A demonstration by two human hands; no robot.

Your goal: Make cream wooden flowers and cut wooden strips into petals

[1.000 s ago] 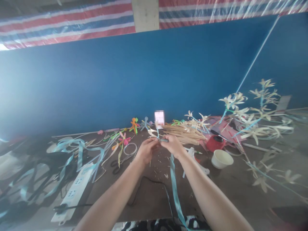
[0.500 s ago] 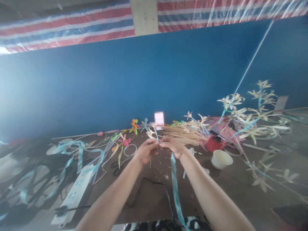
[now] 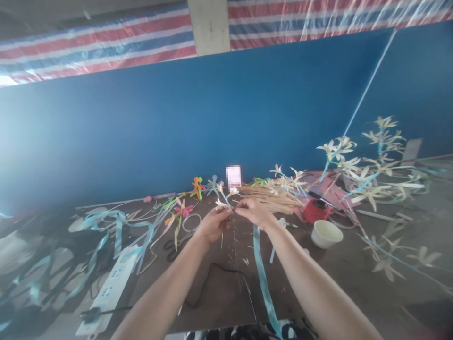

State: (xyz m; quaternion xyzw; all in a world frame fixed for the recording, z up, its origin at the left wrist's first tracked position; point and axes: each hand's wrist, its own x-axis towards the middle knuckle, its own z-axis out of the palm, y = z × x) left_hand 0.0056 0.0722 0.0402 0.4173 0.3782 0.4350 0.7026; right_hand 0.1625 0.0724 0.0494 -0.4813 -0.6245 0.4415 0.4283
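Note:
Both hands meet over the middle of the table. Pinched in my left hand (image 3: 213,223) is the stem of a small spray of pale flowers (image 3: 223,200), wrapped in light blue near its top. My right hand (image 3: 257,215) is closed close beside that stem, its fingertips together on a light blue ribbon (image 3: 261,269). From under that hand the ribbon hangs down to the table's front edge. Exactly where the ribbon meets the stem is too small to make out. Thin stem ends show below my left fingers.
To the right stand a cream bowl (image 3: 326,234), a red round object (image 3: 316,211) and several finished flower branches (image 3: 371,191). Dry pale strips (image 3: 272,198) lie behind my hands. Scissors (image 3: 171,250), a power strip (image 3: 108,290) and loose blue ribbon (image 3: 118,231) lie left. A black cable (image 3: 226,270) crosses in front.
The flower spray has turned and tilted, with more of its blossoms showing. My right fingertips have drawn slightly apart from my left hand.

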